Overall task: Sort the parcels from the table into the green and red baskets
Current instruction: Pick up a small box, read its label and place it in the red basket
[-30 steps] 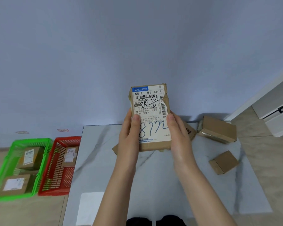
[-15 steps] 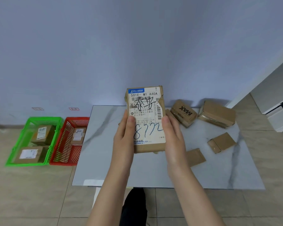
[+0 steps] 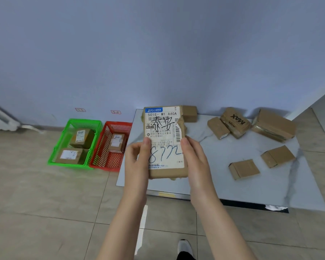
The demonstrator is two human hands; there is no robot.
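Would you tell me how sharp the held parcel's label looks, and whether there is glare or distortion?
Head view: big writing on the parcel is sharp, fine print blurs; glare at the near edge of the table; wide-angle lens slants the frame's sides.

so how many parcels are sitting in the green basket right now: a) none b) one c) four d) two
d: the green basket holds a far parcel and a near parcel, each with a white label facing up.
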